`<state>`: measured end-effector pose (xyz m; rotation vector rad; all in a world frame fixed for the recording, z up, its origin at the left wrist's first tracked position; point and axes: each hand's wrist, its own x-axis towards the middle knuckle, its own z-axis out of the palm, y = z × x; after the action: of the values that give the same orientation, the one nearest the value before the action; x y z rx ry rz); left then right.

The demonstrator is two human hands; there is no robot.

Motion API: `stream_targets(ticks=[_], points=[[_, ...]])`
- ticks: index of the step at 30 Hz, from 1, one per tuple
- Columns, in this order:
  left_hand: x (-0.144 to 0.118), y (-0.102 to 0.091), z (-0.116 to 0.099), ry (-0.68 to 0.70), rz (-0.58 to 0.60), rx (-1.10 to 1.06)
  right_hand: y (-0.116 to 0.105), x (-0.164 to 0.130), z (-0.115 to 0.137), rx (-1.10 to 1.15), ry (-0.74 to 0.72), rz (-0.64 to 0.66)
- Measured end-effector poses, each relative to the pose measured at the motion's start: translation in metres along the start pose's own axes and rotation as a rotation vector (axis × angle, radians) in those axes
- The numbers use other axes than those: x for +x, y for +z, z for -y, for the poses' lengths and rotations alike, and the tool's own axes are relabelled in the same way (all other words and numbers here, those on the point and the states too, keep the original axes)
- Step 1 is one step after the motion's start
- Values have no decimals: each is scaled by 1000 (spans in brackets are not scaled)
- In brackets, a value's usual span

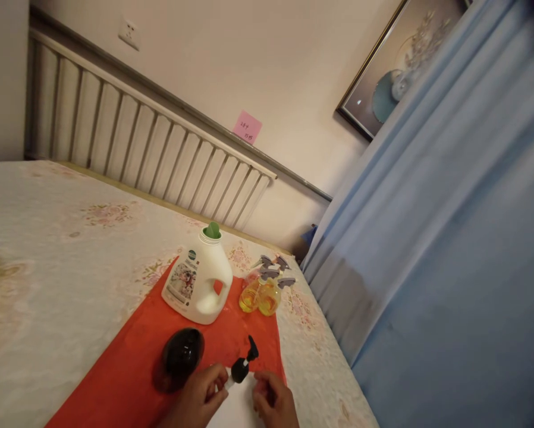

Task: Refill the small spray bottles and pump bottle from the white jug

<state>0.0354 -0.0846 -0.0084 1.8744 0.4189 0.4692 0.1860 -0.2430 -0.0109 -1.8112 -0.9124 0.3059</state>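
Black pump head (244, 364) between left hand (203, 399) fingers, right hand (273, 403).

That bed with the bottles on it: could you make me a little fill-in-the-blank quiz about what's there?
1. The white jug has a ___ cap.
2. The jug stands on a ___ cloth.
3. The left hand and right hand are at a black ___ head.

Missing words: green; red; pump
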Motion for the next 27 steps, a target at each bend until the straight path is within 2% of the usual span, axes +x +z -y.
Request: stream_targets(ticks=[3,7,13,20,27], points=[[-2,-1,-1,8,18,54,13,-1,18,224,87,72],[-4,-5,-6,35,55,87,27,-2,39,323,133,147],[-5,-9,-10,14,74,87,38,-6,57,298,149,76],[-6,-8,-6,33,76,85,40,-10,86,312,203,64],[-12,-15,-18,27,90,110,33,-9,83,287,219,51]])
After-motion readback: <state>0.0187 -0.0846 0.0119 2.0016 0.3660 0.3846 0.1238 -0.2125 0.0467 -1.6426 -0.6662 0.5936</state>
